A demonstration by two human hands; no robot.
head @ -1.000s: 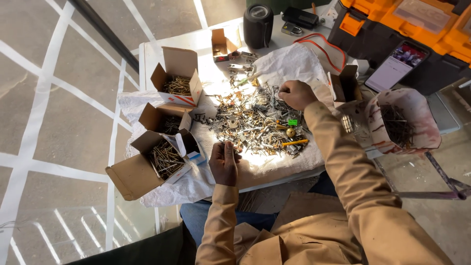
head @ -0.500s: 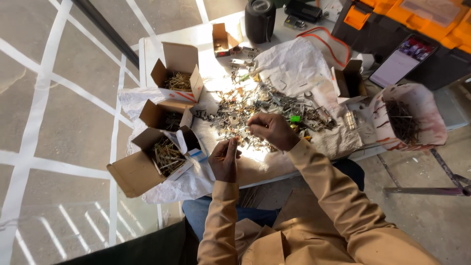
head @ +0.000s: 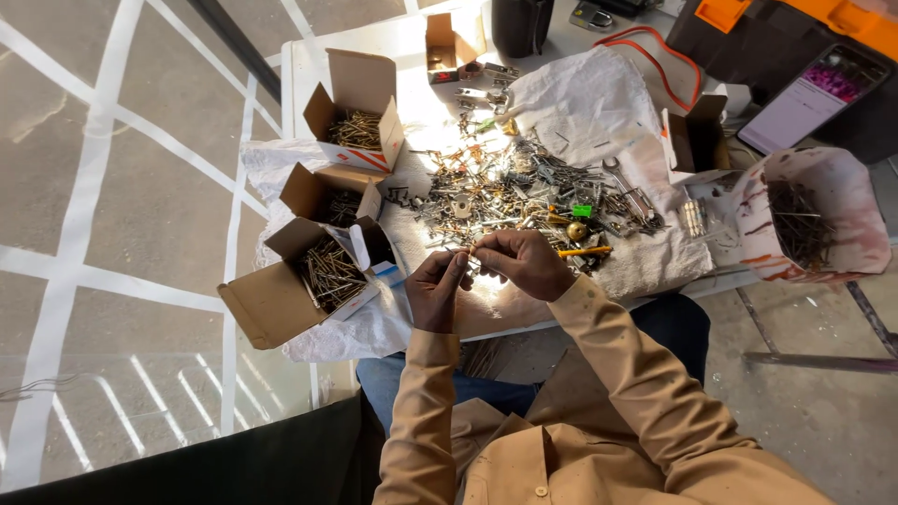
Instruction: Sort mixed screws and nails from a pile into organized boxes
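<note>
Apparently both hands' fingers [head: 465,266] pinch one thin metal screw [head: 470,253].

I see my left hand [head: 436,292] and right hand [head: 520,264] meeting over the near edge of the table [head: 496,313], where the surface is bare. Ahead, the heap of loose hardware [head: 524,192] blocks the middle. Three open cardboard boxes [head: 323,271] crowd the left side. A paint-stained bucket [head: 812,217] stands to the right. The white cloth [head: 589,103] beyond the heap lies mostly bare.
</note>
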